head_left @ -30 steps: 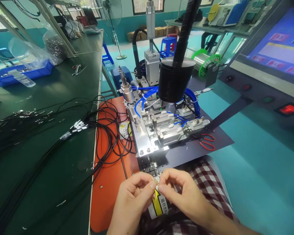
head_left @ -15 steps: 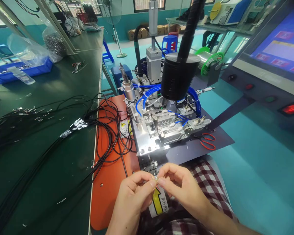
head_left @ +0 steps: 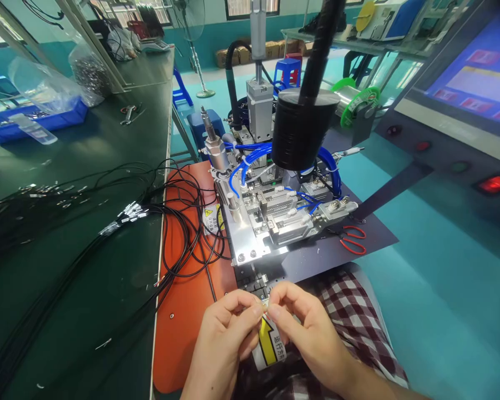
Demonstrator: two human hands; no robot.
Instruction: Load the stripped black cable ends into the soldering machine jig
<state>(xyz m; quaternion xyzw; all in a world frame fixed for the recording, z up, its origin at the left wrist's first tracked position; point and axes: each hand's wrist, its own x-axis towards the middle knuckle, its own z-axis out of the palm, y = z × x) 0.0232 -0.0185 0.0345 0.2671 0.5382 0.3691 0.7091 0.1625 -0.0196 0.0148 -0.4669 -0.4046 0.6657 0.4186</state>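
My left hand (head_left: 225, 339) and my right hand (head_left: 304, 328) meet low in the view, over my lap and the near edge of an orange plate (head_left: 183, 316). Both are closed in a pinch on one tiny metal part (head_left: 265, 304) held between the fingertips. Just beyond them stands a small machine with a shiny metal fixture (head_left: 270, 219), blue air hoses (head_left: 241, 164) and a black cylinder (head_left: 302, 130) hanging above it. A yellow arrow label (head_left: 269, 341) shows under my fingers.
Black cables with metal tips (head_left: 125, 214) spread over the green bench (head_left: 66, 289) at left and loop onto the orange plate. Red-handled scissors (head_left: 352, 239) lie right of the fixture. A blue tray (head_left: 37, 119) sits far left. A control panel with a screen (head_left: 470, 83) stands at right.
My hands have stayed pinched together on the small part, shifting only slightly upward and left. Nothing else has moved.
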